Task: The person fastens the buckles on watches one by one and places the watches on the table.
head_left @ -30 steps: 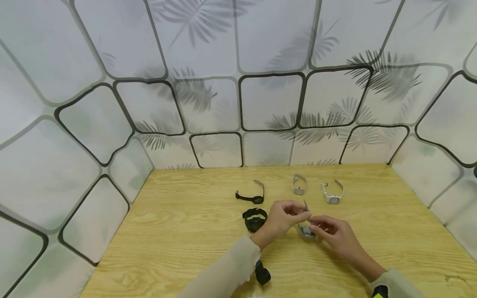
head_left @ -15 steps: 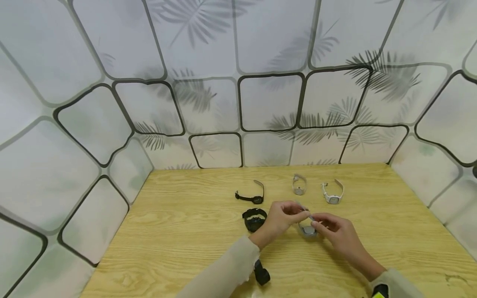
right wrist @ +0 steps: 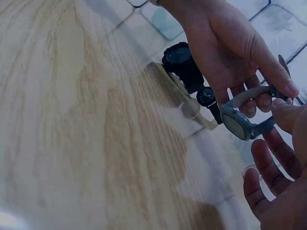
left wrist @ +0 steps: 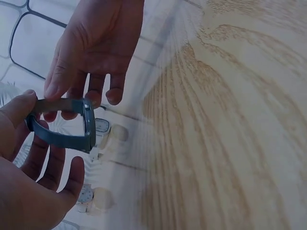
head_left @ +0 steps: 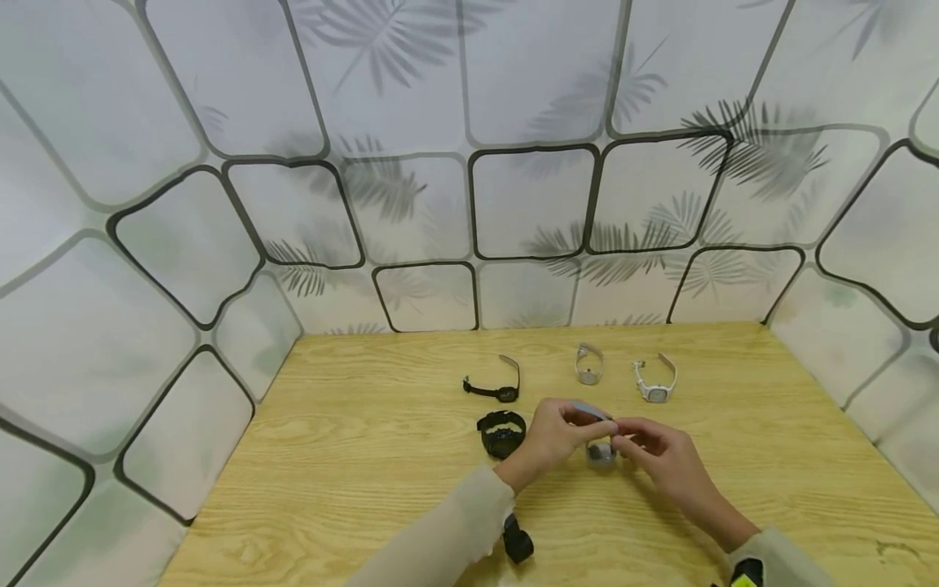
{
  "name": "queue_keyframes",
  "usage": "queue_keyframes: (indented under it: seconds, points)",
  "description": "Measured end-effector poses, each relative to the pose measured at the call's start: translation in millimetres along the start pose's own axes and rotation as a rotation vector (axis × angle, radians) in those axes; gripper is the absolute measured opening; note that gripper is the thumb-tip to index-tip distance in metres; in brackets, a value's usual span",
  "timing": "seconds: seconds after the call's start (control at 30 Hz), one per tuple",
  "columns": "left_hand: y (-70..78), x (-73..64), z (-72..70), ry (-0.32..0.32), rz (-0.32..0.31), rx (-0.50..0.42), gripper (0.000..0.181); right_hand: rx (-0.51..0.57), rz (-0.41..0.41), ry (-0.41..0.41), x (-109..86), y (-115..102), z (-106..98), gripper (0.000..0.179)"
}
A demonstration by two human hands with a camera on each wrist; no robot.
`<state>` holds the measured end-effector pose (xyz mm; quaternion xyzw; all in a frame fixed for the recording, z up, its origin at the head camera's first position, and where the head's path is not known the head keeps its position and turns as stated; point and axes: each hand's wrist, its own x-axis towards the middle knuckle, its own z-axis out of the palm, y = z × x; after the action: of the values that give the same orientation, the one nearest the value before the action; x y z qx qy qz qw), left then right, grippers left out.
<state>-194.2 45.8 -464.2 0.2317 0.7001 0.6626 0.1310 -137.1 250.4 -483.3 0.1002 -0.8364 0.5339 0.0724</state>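
A grey-blue wristwatch (head_left: 601, 453) is held up between both hands, a little above the wooden table, its strap bent into a loop. My left hand (head_left: 557, 432) pinches the strap near its buckle end; in the left wrist view the watch case (left wrist: 89, 129) faces away, off to the right of the fingers. From the other side my right hand (head_left: 663, 461) pinches the strap close to the left fingertips. The right wrist view shows the dial (right wrist: 236, 123) tilted, and a strap tip (right wrist: 285, 67) standing up past the thumbs. The fingers partly hide the buckle.
Behind the hands lie a pale watch (head_left: 589, 375) and a white watch (head_left: 656, 393). To the left are a slim black watch (head_left: 506, 393) and a chunky black watch (head_left: 502, 440). Another black watch (head_left: 517, 545) lies near the left sleeve. A patterned curtain (head_left: 535, 204) surrounds the table (head_left: 352, 456).
The strap end, upright between the fingers a second ago, has tipped leftward over the left hand. The watch case has turned slightly. Both hands stay nearly in place.
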Motion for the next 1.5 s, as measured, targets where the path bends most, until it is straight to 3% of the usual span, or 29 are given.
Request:
queue_keyframes:
  seconds: [0.23,0.47,0.6,0.73,0.93,1.5]
  points:
    - [9.1,4.1,1.1,0.022,0.117,0.227,0.014,-0.096,-0.104,0.034,8.7,-13,-19,0.028]
    - [12.0,8.8,5.3,0.043,0.142,0.374,0.011,-0.208,-0.284,0.012,23.3,-40,-25,0.030]
    - [10.9,9.8,6.7,0.046,0.167,0.423,0.014,-0.210,-0.326,-0.029,26.5,-47,-24,0.029]
    - [8.9,9.9,6.3,0.049,0.191,0.438,0.014,-0.211,-0.330,-0.040,27.1,-47,-22,0.023]
    - [7.3,9.4,3.6,0.028,0.221,0.446,0.011,-0.226,-0.289,0.011,26.3,-42,-24,0.023]
    - [3.4,7.3,0.1,0.004,0.264,0.421,0.017,-0.083,-0.190,0.087,23.0,-31,-30,0.020]
